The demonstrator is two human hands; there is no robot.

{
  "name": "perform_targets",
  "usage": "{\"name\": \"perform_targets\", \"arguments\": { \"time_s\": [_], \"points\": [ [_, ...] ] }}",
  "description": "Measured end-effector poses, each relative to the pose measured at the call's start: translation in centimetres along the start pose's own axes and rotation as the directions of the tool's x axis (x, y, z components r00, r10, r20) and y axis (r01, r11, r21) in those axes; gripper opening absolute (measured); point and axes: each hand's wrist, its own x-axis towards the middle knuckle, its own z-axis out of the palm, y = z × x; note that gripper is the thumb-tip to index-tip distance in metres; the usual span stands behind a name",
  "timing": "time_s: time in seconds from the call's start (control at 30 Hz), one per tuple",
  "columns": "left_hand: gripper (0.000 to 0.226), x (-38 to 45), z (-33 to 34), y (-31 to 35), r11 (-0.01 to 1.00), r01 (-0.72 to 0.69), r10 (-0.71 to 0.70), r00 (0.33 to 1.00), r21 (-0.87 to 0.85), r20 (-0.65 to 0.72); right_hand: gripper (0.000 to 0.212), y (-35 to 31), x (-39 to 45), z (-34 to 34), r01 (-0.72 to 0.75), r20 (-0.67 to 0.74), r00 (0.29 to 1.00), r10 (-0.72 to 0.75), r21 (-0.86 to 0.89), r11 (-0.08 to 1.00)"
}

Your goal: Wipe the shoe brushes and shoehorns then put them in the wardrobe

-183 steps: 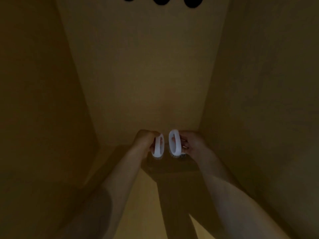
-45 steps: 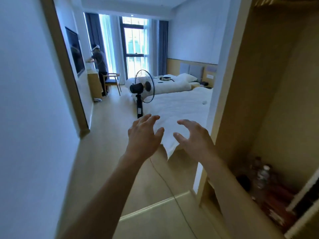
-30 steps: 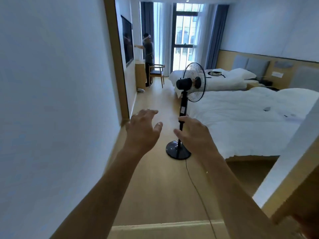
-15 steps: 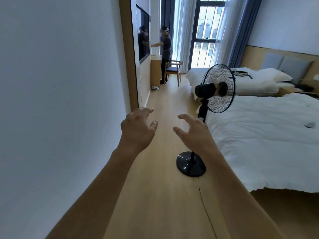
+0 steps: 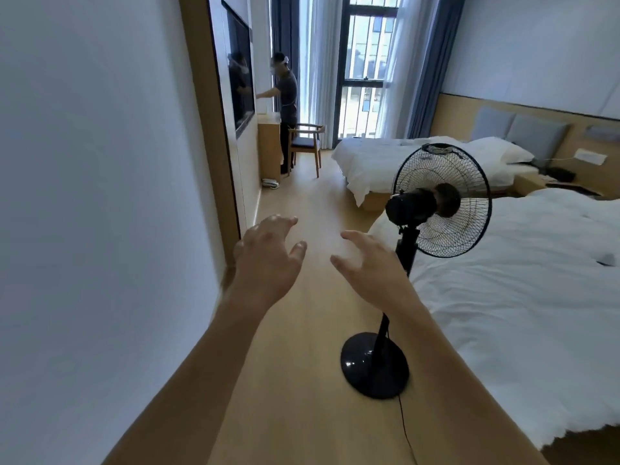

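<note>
I see left hand [image 5: 268,255] and right hand [image 5: 370,263] both spread and empty, side by side over the floor [image 5: 318,209]; no brushes, shoehorns or wardrobe in view, so direction unknown.

No shoe brush, shoehorn or wardrobe shows in this view, so nothing can be said of their look or pose. The left hand [image 5: 268,260] and the right hand [image 5: 369,266] are held out side by side over the wooden floor [image 5: 302,380], apart from each other, palms down, fingers spread and loosely bent, holding nothing. A small pale thing [image 5: 270,183] lies on the floor against the far wall; it may be footwear, but it is too small to tell.
</note>
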Motion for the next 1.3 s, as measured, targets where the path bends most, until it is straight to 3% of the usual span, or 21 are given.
{"name": "perform_targets", "arguments": {
  "time_s": [0.33, 1.0, 1.3],
  "points": [
    [0.047, 17.8, 5.2, -6.4, 0.999, -0.045, 0.044, 0.996, 0.023, 0.072, 0.052, 1.9, 16.8, 6.8, -0.068, -0.035, 0.997, 0.068, -0.013, 0.998],
    [0.048, 57.2, 19.0, -14.9, 0.993, 0.022, -0.023, 1.0, 0.12, 0.01, 0.052, 11.8, 59.1, 15.9, -0.022, 0.028, 0.999, 0.02, 0.068, 0.997],
    [0.048, 73.2, 28.0, -17.8, 0.998, -0.052, 0.047, 0.994, 0.043, 0.094, 0.055, 18.0, 73.7, 19.5, -0.141, -0.02, 0.99, 0.141, -0.006, 0.99]
  ]
}}
